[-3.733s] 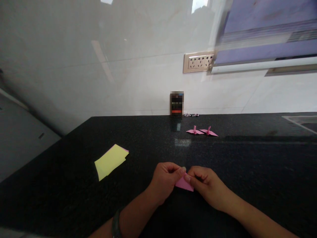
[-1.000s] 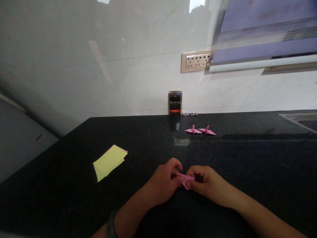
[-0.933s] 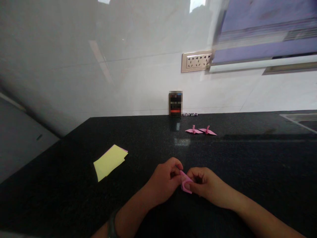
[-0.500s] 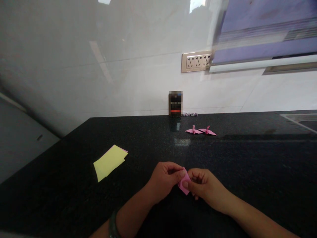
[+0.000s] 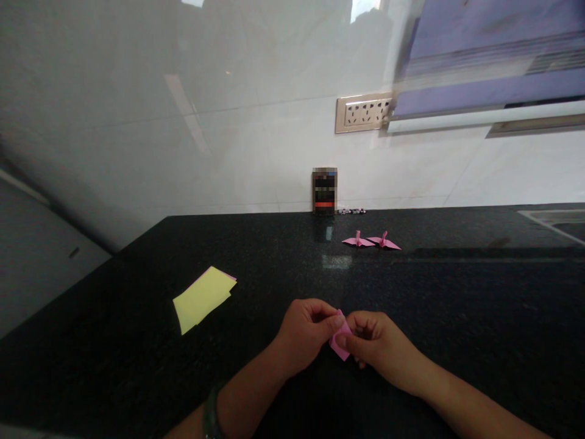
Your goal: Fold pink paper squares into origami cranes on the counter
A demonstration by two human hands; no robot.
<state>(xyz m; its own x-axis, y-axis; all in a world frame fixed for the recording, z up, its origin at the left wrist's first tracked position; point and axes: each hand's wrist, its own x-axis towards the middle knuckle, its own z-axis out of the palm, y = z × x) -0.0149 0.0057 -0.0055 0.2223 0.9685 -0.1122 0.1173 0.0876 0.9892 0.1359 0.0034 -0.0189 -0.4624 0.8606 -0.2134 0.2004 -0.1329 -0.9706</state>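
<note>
A small folded piece of pink paper (image 5: 342, 351) is held between both hands, low in the middle of the head view. My left hand (image 5: 305, 332) pinches its upper left edge between thumb and fingers. From the other side, my right hand (image 5: 381, 344) grips it, with the thumb pressed on its face. The fingers behind the paper are partly hidden. Beyond the hands, two pink origami cranes, a left crane (image 5: 358, 241) and a right crane (image 5: 384, 242), rest side by side on the dark countertop (image 5: 274, 262).
To the left lies a stack of yellow paper sheets (image 5: 203, 299) with a pink edge showing beneath. A phone-like device (image 5: 325, 192), its screen blurred, leans on the wall beside a beaded strap (image 5: 351, 211). A socket panel (image 5: 363, 113) is on the wall.
</note>
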